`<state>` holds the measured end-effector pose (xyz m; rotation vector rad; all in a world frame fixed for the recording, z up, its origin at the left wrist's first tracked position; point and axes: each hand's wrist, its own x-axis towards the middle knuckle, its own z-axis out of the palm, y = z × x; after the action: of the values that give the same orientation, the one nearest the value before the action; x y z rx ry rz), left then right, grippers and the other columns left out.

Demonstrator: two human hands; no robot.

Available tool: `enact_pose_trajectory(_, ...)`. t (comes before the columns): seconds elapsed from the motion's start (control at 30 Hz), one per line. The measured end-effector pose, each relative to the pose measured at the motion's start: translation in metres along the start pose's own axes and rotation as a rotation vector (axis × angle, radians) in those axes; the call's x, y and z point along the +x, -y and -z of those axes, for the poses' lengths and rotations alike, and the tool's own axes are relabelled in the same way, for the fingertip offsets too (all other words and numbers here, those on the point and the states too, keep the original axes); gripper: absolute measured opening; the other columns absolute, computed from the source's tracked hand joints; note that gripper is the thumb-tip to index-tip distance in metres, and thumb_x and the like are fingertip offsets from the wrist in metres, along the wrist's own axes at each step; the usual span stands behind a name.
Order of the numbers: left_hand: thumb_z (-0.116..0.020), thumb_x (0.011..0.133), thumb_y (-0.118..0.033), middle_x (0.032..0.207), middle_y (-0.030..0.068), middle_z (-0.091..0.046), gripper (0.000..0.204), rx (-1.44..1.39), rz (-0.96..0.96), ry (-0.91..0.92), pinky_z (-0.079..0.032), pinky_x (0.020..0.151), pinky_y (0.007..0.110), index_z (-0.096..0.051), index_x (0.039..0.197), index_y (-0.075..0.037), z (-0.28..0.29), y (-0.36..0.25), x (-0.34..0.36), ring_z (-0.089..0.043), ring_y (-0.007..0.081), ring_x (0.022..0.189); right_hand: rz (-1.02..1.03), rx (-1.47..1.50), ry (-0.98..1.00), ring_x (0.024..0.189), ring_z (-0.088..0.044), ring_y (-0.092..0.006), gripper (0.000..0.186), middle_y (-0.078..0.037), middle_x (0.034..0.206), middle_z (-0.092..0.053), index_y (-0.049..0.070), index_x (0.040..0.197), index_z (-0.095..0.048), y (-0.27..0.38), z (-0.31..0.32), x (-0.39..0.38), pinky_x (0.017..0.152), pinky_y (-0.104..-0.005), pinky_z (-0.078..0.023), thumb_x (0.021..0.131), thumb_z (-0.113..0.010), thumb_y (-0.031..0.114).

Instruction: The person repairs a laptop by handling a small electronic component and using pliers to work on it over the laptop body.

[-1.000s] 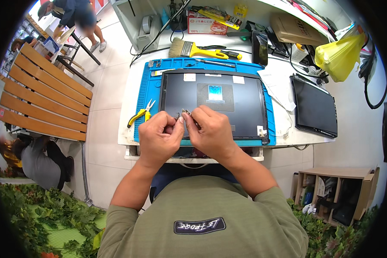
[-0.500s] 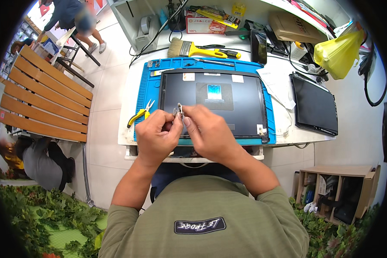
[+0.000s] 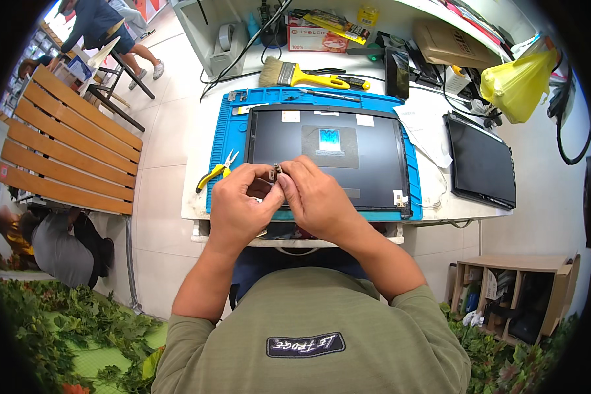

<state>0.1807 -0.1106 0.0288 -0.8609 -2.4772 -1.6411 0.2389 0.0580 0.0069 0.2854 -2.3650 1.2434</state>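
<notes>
Over the lower edge of a dark laptop screen (image 3: 272,131), both hands meet at a small metal part, seemingly a hinge (image 3: 277,171). My left hand (image 3: 241,205) pinches it between thumb and fingers. From the other side, the thumb and fingers of my right hand (image 3: 323,202) are closed on it too; much of the part is hidden by fingertips. The screen lies flat on a blue work mat (image 3: 218,134), with pale stickers along its top. Yellow-handled pliers (image 3: 211,178) rest on the mat's left side, beside my left hand.
A wide yellow-handled brush (image 3: 302,77) lies beyond the mat. Another black screen panel (image 3: 482,161) sits at the right, with a white paper (image 3: 423,134) beside it. A yellow bag (image 3: 519,85) hangs at far right. People are at the left, near a slatted wooden bench (image 3: 72,144).
The metal part has turned and dropped slightly between my fingers, and my right hand's fingers have curled closer over it. The view has shifted slightly.
</notes>
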Motion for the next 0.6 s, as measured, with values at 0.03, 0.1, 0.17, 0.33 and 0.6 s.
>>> enact_pose_trajectory(0.03, -0.082, 0.091, -0.003, 0.090, 0.0094, -0.080, 0.016, -0.008, 0.009, 0.009, -0.060, 0.076, 0.027, -0.076, 0.104, 0.005, 0.000, 0.001, 0.000, -0.079, 0.0149, 0.083, 0.037, -0.037, -0.009, 0.086, -0.065, -0.0479, 0.020, -0.024, 0.102, -0.063, -0.008, 0.113, -0.063, -0.001, -0.003, -0.001, 0.075, -0.0489, -0.058, 0.107, -0.064, 0.011)
enact_pose_trajectory(0.1, -0.081, 0.092, -0.003, 0.091, 0.0092, -0.080, 0.016, -0.023, 0.028, 0.028, -0.060, 0.076, 0.027, -0.076, 0.104, 0.006, 0.001, 0.004, -0.001, -0.078, 0.0139, 0.085, 0.060, -0.096, 0.038, 0.086, -0.065, -0.0469, 0.018, -0.024, 0.102, -0.061, -0.008, 0.113, -0.061, -0.002, -0.003, -0.001, 0.075, -0.0501, -0.057, 0.107, -0.062, 0.009)
enact_pose_trajectory(0.17, -0.082, 0.090, -0.005, 0.090, 0.0106, -0.078, 0.017, -0.056, 0.055, 0.039, -0.060, 0.074, 0.028, -0.076, 0.102, 0.006, 0.001, 0.010, -0.003, -0.078, 0.0155, 0.081, 0.101, -0.142, 0.069, 0.086, -0.065, -0.0464, 0.017, -0.024, 0.101, -0.060, -0.008, 0.111, -0.060, -0.001, -0.002, 0.000, 0.074, -0.0511, -0.057, 0.107, -0.061, 0.009)
enact_pose_trajectory(0.33, -0.082, 0.092, -0.005, 0.090, 0.0077, -0.077, 0.016, -0.281, 0.170, 0.157, -0.061, 0.073, 0.027, -0.075, 0.103, 0.006, 0.008, 0.015, -0.006, -0.078, 0.0147, 0.080, 0.077, -0.084, 0.074, 0.084, -0.065, -0.0455, 0.015, -0.023, 0.099, -0.061, -0.006, 0.106, -0.061, 0.000, 0.003, -0.002, 0.075, -0.0513, -0.057, 0.105, -0.060, 0.008)
enact_pose_trajectory(0.6, -0.078, 0.098, -0.005, 0.091, 0.0108, -0.076, 0.016, -0.806, 0.387, 0.480, -0.066, 0.073, 0.030, -0.074, 0.105, 0.008, 0.033, 0.022, -0.003, -0.079, 0.0187, 0.079, -0.257, 0.493, 0.391, 0.072, -0.069, -0.0244, 0.027, -0.014, 0.082, -0.064, -0.003, 0.107, -0.065, -0.003, 0.036, 0.000, 0.063, -0.0361, -0.058, 0.116, -0.051, 0.018)
